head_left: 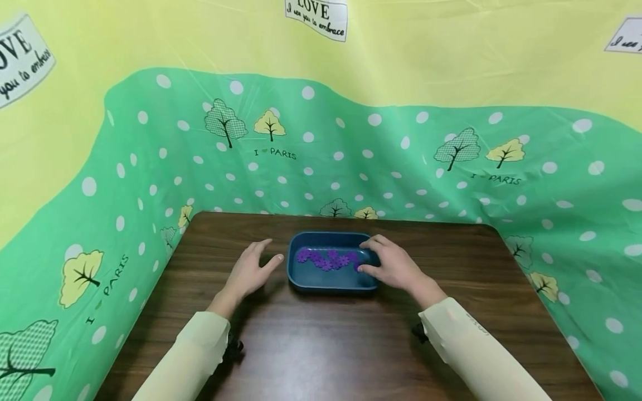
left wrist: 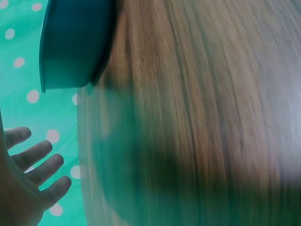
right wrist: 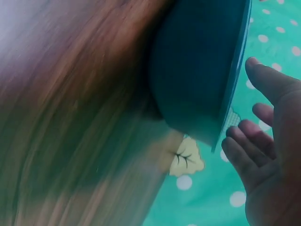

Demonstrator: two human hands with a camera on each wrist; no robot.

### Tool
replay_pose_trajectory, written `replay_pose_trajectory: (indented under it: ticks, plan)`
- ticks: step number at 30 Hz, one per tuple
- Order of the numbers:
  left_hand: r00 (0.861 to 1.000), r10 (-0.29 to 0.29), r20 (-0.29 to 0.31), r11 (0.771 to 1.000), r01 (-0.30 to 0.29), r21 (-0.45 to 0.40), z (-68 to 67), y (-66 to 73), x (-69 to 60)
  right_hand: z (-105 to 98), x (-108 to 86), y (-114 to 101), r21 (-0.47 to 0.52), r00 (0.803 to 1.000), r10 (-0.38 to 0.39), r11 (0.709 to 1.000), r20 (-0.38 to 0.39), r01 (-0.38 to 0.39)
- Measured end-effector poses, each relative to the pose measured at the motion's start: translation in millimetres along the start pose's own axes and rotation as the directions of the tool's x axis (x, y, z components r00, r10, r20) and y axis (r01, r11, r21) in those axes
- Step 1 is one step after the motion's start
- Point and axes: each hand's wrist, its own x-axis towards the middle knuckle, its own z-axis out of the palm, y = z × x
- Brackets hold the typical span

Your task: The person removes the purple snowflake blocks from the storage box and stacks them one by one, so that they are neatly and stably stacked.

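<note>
Approach appears to be the step in hand; the next move likely calls for a right-hand pinch. Purple flower-shaped pieces point(head_left: 328, 260) lie inside the blue tray point(head_left: 311, 280) on the counter point(head_left: 311, 340). The right hand point(head_left: 393, 264), thumb and fingers parted, nothing visibly held, overhangs the tray's right end, near the pieces; contact cannot be confirmed. The left hand point(head_left: 249, 270), spread and empty, is just beside the left end.

Printed-cloth booth point(head_left: 401, 133) around a table point(head_left: 326, 340)
</note>
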Motion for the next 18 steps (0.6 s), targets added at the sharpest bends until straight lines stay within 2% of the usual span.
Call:
replay_pose_trajectory:
  ticks: [8,18]
  plan:
    - [1.0,-0.024,0.014,0.988,0.026,-0.153,13.5,9.5,6.6,14.2,12.1,-12.0,0.023,0.998,-0.03,0.999,0.049,0.029]
    - [0.995,-0.099,-0.008,0.956,0.092,-0.279,21.7,12.3,9.1,32.1,31.3,-24.0,-0.068,0.996,-0.011,0.998,0.088,0.018]
